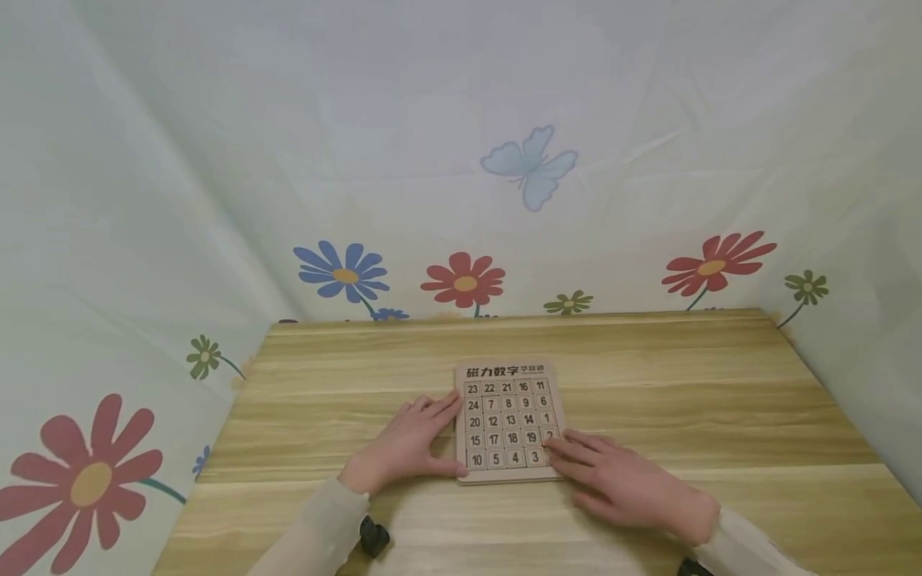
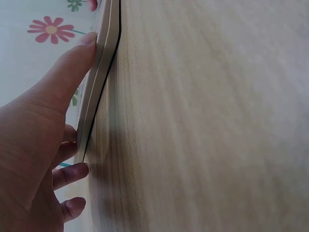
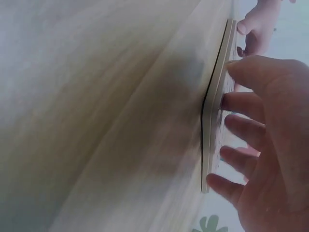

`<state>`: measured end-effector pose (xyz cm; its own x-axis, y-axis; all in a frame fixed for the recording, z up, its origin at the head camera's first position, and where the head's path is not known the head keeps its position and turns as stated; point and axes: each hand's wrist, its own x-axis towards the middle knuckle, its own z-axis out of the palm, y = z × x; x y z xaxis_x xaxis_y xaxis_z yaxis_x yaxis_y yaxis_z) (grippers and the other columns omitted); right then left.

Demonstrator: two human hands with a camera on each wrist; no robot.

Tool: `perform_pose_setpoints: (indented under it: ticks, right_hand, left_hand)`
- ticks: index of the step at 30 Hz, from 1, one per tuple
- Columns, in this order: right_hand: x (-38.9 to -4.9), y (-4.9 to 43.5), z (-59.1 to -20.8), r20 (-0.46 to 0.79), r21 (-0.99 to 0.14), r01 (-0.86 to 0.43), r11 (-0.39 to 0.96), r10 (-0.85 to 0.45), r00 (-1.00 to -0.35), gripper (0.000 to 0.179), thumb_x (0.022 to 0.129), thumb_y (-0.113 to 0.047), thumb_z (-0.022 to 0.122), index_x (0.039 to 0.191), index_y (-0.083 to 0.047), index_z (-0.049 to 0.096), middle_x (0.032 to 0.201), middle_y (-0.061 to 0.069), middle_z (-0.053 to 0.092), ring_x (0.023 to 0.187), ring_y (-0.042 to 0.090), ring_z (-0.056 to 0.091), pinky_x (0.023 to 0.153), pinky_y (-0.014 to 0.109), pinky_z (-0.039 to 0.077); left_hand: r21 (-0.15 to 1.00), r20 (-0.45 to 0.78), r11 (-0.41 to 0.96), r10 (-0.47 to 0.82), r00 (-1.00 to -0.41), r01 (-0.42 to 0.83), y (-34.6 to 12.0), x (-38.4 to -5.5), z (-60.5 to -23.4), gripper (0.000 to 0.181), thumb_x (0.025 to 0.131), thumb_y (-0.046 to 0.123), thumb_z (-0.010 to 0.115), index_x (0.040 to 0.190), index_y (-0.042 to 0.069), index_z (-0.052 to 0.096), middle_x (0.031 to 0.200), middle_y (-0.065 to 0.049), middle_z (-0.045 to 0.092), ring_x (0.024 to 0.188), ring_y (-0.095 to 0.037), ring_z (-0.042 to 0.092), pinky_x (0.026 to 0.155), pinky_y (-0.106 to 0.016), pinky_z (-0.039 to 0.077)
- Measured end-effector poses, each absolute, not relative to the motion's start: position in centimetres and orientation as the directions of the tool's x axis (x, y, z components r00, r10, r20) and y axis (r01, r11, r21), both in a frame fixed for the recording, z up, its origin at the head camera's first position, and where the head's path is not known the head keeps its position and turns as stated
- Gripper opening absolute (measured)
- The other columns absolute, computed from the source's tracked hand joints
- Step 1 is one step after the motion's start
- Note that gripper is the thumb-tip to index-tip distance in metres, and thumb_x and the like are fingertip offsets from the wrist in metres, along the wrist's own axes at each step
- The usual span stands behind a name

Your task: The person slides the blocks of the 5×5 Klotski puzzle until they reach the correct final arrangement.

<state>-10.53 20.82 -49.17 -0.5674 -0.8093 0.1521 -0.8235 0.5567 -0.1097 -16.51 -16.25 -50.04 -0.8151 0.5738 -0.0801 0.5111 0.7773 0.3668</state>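
Note:
A wooden sliding number puzzle (image 1: 510,420) lies flat on the table, with dark numbers on its square tiles and Chinese lettering along its far edge. My left hand (image 1: 399,444) steadies its left side: the thumb touches the near corner and the other fingers reach the edge farther up. In the left wrist view that thumb (image 2: 72,67) rests straight against the frame. Over the lower right tiles is my right hand (image 1: 623,480), its fingertips touching near the tile numbered 2 and covering the corner spot below. In the right wrist view, its fingers (image 3: 244,130) spread over the puzzle's surface.
The wood-grain table (image 1: 346,360) extends around the puzzle on all sides. Behind it and at the sides hangs a pale cloth (image 1: 403,120) printed with flowers and a butterfly. Black straps (image 1: 374,536) sit at both wrists.

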Motion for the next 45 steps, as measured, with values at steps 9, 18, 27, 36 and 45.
perform_pose_setpoints:
  ticks: [9, 18, 27, 36, 45]
  right_hand:
    - [-10.7, 19.4, -48.6, 0.129, -0.121, -0.828, 0.548, -0.818, -0.56, 0.058, 0.103, -0.037, 0.064, 0.155, -0.015, 0.052, 0.161, 0.004, 0.048, 0.146, 0.034, 0.045, 0.113, 0.057, 0.043]
    - [-10.9, 19.3, -49.0, 0.111, -0.1, -0.82, 0.564, -0.812, -0.573, 0.057, 0.103, -0.038, 0.063, 0.153, -0.011, 0.053, 0.161, 0.004, 0.048, 0.146, 0.034, 0.045, 0.114, 0.056, 0.043]
    - [-10.6, 20.9, -49.2, 0.149, -0.082, -0.813, 0.576, -0.8, -0.581, 0.056, 0.101, -0.035, 0.066, 0.15, -0.009, 0.057, 0.158, 0.006, 0.051, 0.142, 0.036, 0.049, 0.111, 0.058, 0.045]
    - [-11.0, 17.7, -48.6, 0.117, -0.09, -0.849, 0.521, -0.841, -0.528, 0.055, 0.105, -0.036, 0.061, 0.154, -0.012, 0.053, 0.16, 0.004, 0.05, 0.146, 0.03, 0.046, 0.116, 0.054, 0.04]
    - [-11.5, 16.3, -48.9, 0.069, -0.102, -0.854, 0.51, -0.853, -0.517, 0.053, 0.107, -0.038, 0.057, 0.155, -0.015, 0.052, 0.164, 0.005, 0.043, 0.15, 0.032, 0.04, 0.12, 0.055, 0.036]
  left_hand:
    - [0.354, -0.09, 0.785, 0.57, -0.816, 0.509, -16.3, -16.5, -50.0, 0.117, 0.077, 0.082, 0.07, 0.165, 0.017, 0.031, 0.172, 0.001, 0.026, 0.134, -0.022, 0.044, 0.118, -0.057, 0.034]
    - [0.354, -0.092, 0.785, 0.57, -0.817, 0.508, -16.3, -16.6, -50.1, 0.118, 0.076, 0.084, 0.069, 0.165, 0.017, 0.031, 0.172, 0.001, 0.026, 0.135, -0.023, 0.044, 0.118, -0.059, 0.033]
    - [0.346, -0.095, 0.786, 0.572, -0.815, 0.511, -16.3, -16.5, -50.0, 0.117, 0.077, 0.08, 0.071, 0.166, 0.016, 0.03, 0.172, 0.0, 0.025, 0.135, -0.023, 0.044, 0.118, -0.058, 0.034]
    - [0.36, -0.09, 0.781, 0.573, -0.815, 0.51, -16.2, -16.5, -50.0, 0.115, 0.078, 0.079, 0.072, 0.165, 0.016, 0.032, 0.172, -0.001, 0.027, 0.134, -0.023, 0.044, 0.116, -0.056, 0.036]
    - [0.346, -0.085, 0.784, 0.573, -0.815, 0.515, -16.3, -16.6, -50.0, 0.115, 0.078, 0.081, 0.07, 0.165, 0.017, 0.032, 0.172, 0.0, 0.027, 0.131, -0.021, 0.045, 0.115, -0.054, 0.038]
